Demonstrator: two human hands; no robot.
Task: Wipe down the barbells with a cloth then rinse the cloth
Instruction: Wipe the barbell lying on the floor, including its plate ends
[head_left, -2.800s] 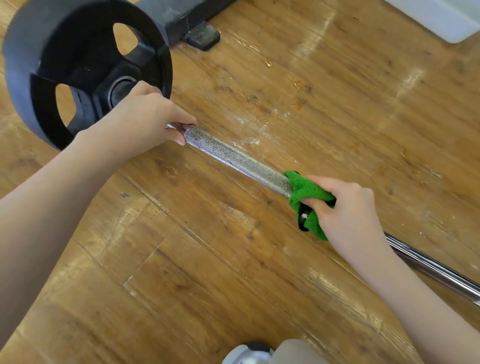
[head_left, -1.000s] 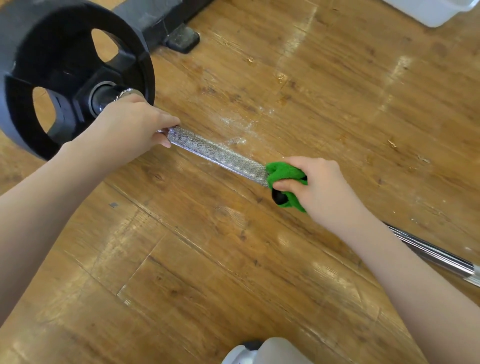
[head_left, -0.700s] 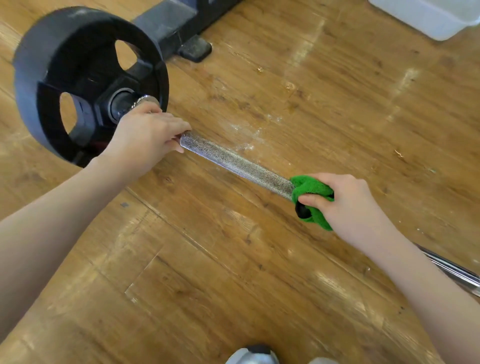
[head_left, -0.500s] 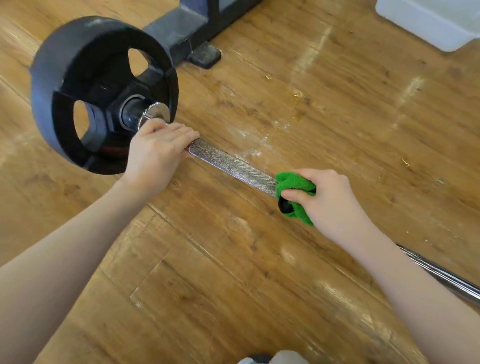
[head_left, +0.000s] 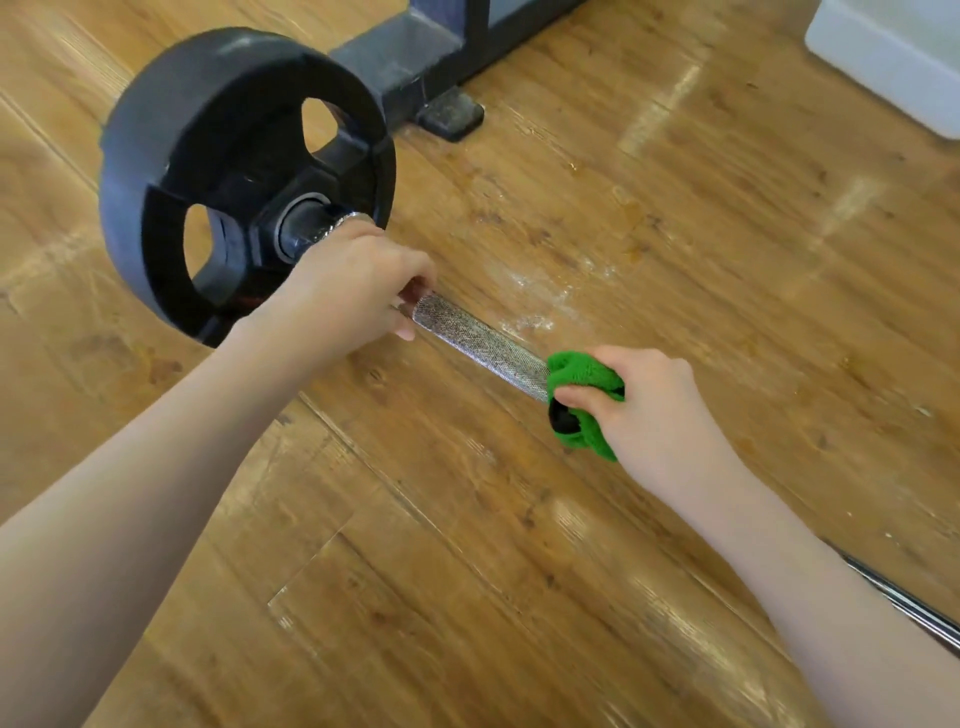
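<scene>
Wooden floor (head_left: 727, 260), on which the work is done; a pale powdery smear lies just beyond the bar. Black weight plate (head_left: 244, 176), standing on edge at the far left end of the barbell (head_left: 480, 345), whose bar runs slantwise from the plate toward the lower right, where a smooth shiny length shows past the right forearm. A dark frame foot (head_left: 447, 111) and the corner of a white bin (head_left: 893, 62) stand at the top edge. Left hand (head_left: 348, 291), fingers curled round the bar just beside the plate's collar, steadying it. Right hand (head_left: 649, 410), closed round the bar through the green cloth (head_left: 584, 405), which wraps the shaft at the near end of the rough knurled section.

The step in hand appears to be wiping the knurled grip. To do it well, the cloth probably needs firm, even squeeze all round the bar, with strokes along its length and a slight twist so the grooves are reached; the left hand should stop the bar rolling. The smooth length and the rinse likely remain.
</scene>
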